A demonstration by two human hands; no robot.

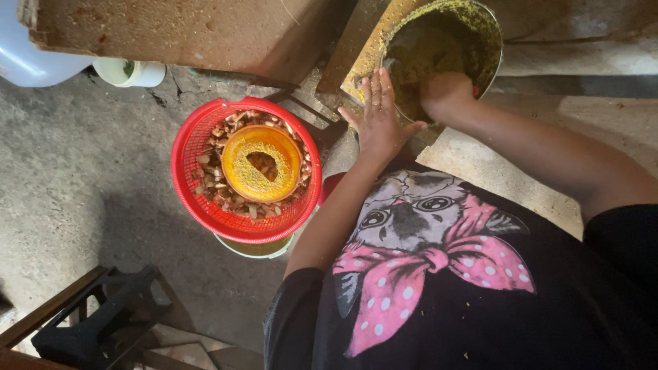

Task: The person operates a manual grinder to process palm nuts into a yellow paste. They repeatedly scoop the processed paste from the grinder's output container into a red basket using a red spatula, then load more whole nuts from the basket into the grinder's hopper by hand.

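Observation:
A round metal bowl at the top holds yellow-green mash and is smeared with it along the rim. My right hand is pushed down into the mash at the near side of the bowl, and its fingers are hidden in it. My left hand lies flat against the bowl's near left rim with the fingers spread and nothing in it. Both arms reach out from my black printed shirt at the bottom.
Left of my arm, a red mesh basket of brown pieces sits on a pale bucket, with an orange bowl coated in yellow mash inside. Beyond are a wooden board, a white cup and a pale blue container. A black stool stands bottom left.

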